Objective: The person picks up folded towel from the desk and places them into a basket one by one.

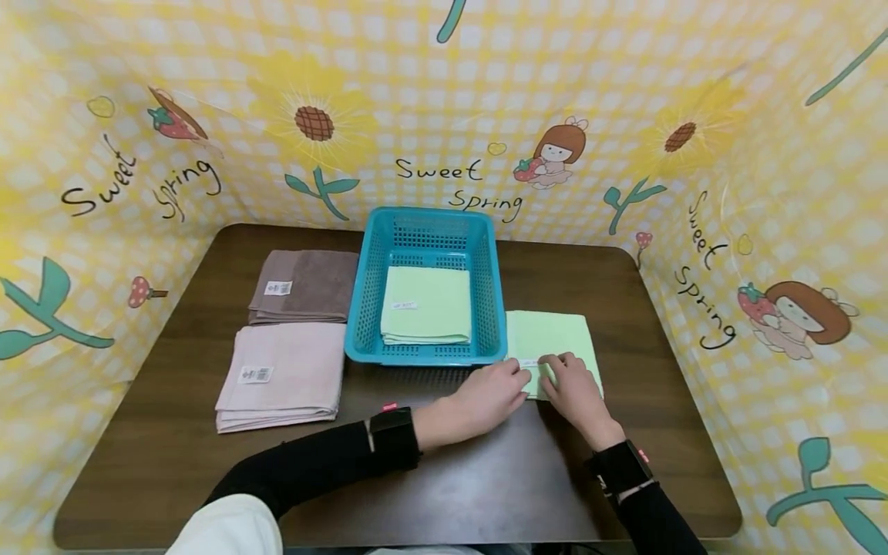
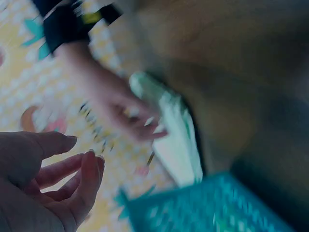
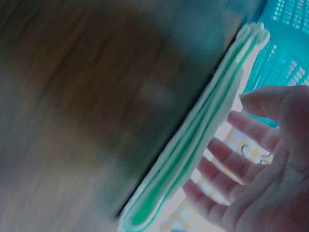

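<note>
A folded light-green towel (image 1: pixel 551 333) with a small white label lies on the table, just right of the blue-green plastic basket (image 1: pixel 501 308). Over its front left corner is my left hand (image 1: pixel 489 397), its fingers loosely bent; the left wrist view shows nothing between the thumb and fingers. My right hand (image 1: pixel 576 391) is over the towel's front part near the label. In the right wrist view its fingers are spread beside the towel's layered folded edge (image 3: pixel 193 135), holding nothing. Another folded light-green towel (image 1: pixel 430 304) lies inside the basket.
Left of the basket, a folded brown towel (image 1: pixel 315 281) lies behind a folded pale pink towel (image 1: pixel 291 362), both labelled. The dark wooden table (image 1: pixel 666 432) meets a yellow checked curtain (image 1: pixel 430 92) at its back and sides.
</note>
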Demonstrator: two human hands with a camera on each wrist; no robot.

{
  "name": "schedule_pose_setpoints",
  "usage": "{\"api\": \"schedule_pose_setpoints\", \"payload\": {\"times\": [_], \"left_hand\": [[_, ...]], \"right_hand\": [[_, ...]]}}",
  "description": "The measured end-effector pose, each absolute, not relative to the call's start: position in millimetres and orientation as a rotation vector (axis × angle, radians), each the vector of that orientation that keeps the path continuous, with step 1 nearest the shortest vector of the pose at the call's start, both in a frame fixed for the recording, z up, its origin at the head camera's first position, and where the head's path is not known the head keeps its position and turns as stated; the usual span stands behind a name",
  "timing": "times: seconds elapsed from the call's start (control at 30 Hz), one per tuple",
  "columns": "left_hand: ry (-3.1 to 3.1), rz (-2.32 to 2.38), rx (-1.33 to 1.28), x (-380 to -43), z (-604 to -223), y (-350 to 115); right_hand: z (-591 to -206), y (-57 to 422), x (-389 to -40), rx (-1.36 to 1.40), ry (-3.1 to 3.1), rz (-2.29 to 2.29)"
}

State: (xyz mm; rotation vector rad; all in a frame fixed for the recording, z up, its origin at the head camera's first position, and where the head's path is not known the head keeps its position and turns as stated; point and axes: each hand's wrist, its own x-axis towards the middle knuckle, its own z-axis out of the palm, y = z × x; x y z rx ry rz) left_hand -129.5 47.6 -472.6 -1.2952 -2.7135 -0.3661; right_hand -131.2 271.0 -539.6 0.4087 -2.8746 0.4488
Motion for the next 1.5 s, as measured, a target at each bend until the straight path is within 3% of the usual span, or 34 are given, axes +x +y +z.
{"api": "schedule_pose_setpoints", "payload": {"times": [0.27, 0.7, 0.97, 1.23, 1.5], "left_hand": [[-2.69, 0.111, -1.149, -134, -521, 67], [-2.948, 0.111, -0.936, -140, -549, 65], [-2.997, -0.239, -0.965, -148, -550, 72], [-2.946, -0.875, -0.987, -146, -552, 79], [-2.968, -1.337, -0.758, -146, -551, 83]], "right_hand": [[-550, 286, -145, 0.206, -2.907, 0.577], [-558, 297, -140, -0.004, -3.042, 0.781], [-548, 306, -141, -0.083, -3.083, 0.781], [-542, 318, -135, -0.123, -3.112, 0.795], [-532, 329, -130, -0.14, -3.106, 0.822]]}}
